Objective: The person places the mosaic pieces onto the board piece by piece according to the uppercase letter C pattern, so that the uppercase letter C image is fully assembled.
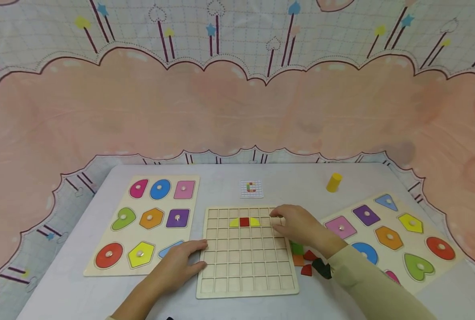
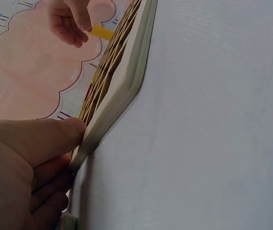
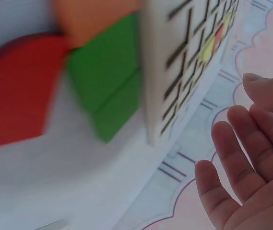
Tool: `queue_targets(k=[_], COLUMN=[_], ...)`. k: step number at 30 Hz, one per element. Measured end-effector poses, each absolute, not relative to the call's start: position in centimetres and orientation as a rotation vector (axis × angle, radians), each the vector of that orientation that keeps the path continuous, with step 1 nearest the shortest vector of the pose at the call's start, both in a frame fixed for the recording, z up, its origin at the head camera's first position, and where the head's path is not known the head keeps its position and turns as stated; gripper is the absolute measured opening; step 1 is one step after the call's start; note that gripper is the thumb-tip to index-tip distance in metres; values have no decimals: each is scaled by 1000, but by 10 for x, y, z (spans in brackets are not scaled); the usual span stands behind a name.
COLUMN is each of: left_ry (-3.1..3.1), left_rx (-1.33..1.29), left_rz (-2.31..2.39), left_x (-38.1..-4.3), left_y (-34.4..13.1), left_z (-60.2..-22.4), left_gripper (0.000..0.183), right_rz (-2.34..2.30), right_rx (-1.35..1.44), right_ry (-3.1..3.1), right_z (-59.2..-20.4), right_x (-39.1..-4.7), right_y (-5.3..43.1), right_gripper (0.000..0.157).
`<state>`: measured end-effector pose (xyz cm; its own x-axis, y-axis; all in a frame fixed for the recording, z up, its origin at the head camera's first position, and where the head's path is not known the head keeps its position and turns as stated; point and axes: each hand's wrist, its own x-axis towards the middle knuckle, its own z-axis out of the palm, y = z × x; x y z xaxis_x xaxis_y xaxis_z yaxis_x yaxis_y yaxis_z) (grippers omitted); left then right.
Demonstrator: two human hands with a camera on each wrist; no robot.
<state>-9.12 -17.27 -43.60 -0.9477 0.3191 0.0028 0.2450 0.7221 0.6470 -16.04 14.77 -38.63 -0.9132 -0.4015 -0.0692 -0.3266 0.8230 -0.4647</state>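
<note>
A wooden grid board (image 1: 245,262) lies in the middle of the table. On its upper rows a red square (image 1: 244,222) sits between two yellow rounded pieces (image 1: 235,222). My left hand (image 1: 177,266) rests at the board's left edge, its thumb and fingertips touching the rim; the left wrist view shows the thumb (image 2: 45,139) against that edge. Over the upper right of the board hovers my right hand (image 1: 301,224). Its fingers are loosely bent and hold nothing in the right wrist view. Green pieces (image 3: 110,72) and an orange piece (image 1: 298,260) lie beside the board's right edge.
Red pieces (image 1: 307,270) and a dark green piece (image 1: 322,268) lie under my right forearm. Knobbed shape boards flank the grid, left (image 1: 131,240) and right (image 1: 401,262). A pattern card (image 1: 251,194) and a yellow cylinder (image 1: 334,182) are at the back.
</note>
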Motion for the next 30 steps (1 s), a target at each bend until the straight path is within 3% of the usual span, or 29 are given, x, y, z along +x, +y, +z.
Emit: queue_targets(k=[14, 30], left_ry=[2801, 2811], left_rx=[417, 454], left_rz=[1027, 1023], left_x=[-91, -91], left_y=[-172, -173], left_z=[-436, -436], left_gripper=[44, 43], right_rz=[-680, -684], right_rx=[-457, -456], right_ry=[2838, 2833], right_z=[-396, -412], right_x=[-143, -147], right_y=[180, 204], right_gripper=[28, 28])
